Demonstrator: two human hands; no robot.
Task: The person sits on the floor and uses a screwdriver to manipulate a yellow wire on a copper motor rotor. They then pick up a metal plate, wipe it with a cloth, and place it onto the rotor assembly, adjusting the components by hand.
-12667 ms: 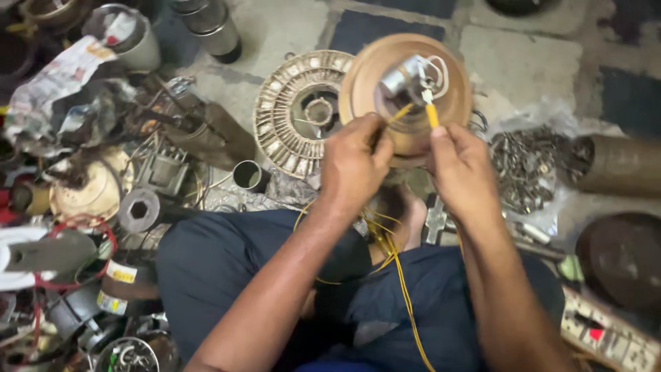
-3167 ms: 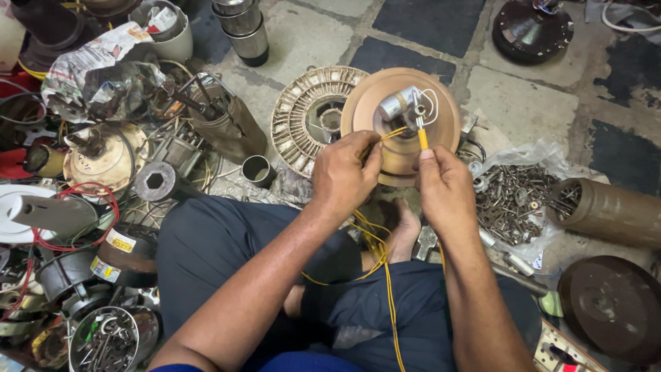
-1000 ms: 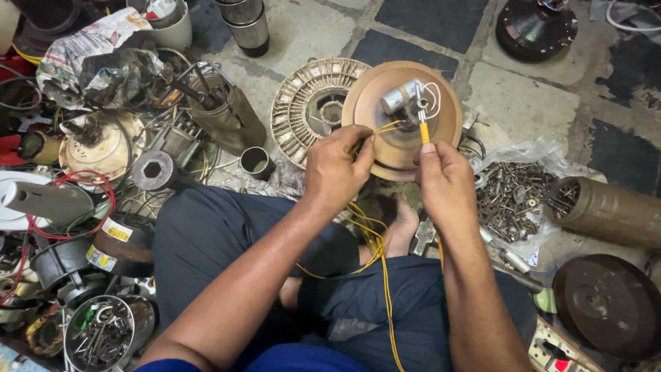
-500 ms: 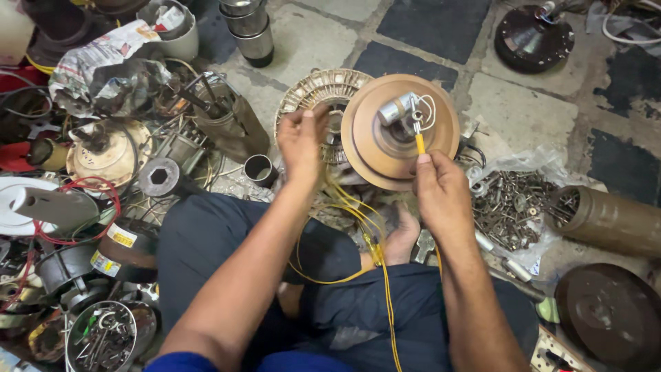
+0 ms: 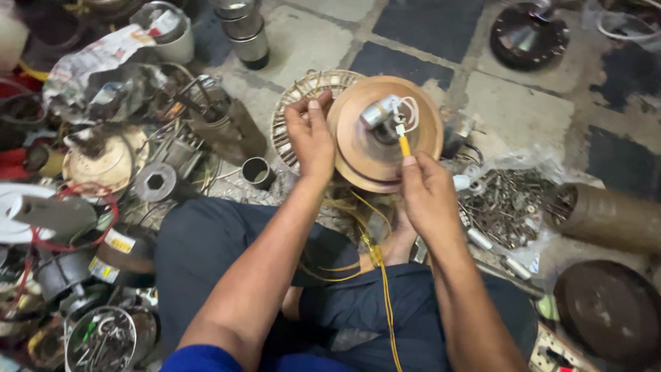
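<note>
1. Between your knees, at the centre of the view, sits a round brown metal fan-motor housing (image 5: pixel 358 148), propped on the tiled floor. A small silver cylinder (image 5: pixel 375 114) with a loop of white wire rises from its middle.
2. Your right hand (image 5: pixel 428 196) pinches a thin tool with a yellow tip (image 5: pixel 404 145), its point touching the base of the cylinder. This looks like work on the wiring at the hub.
3. Your left hand (image 5: pixel 310 134) is unclenched, fingers spread flat against the housing's left rim, seemingly steadying it; it grasps nothing.
4. Thin yellow wires (image 5: pixel 375 255) trail from under the housing down over your dark blue trousers.
5. By my judgement, the next move calls for keeping the housing from tipping while the tool tip works.
6. Both forearms reach forward, elbows low, wrists near each other.
7. Just behind the housing lies a round slotted stator ring (image 5: pixel 289 114). At right, a clear plastic bag of screws (image 5: pixel 513 200); at left, a clutter of motor parts (image 5: pixel 103 165).
</note>
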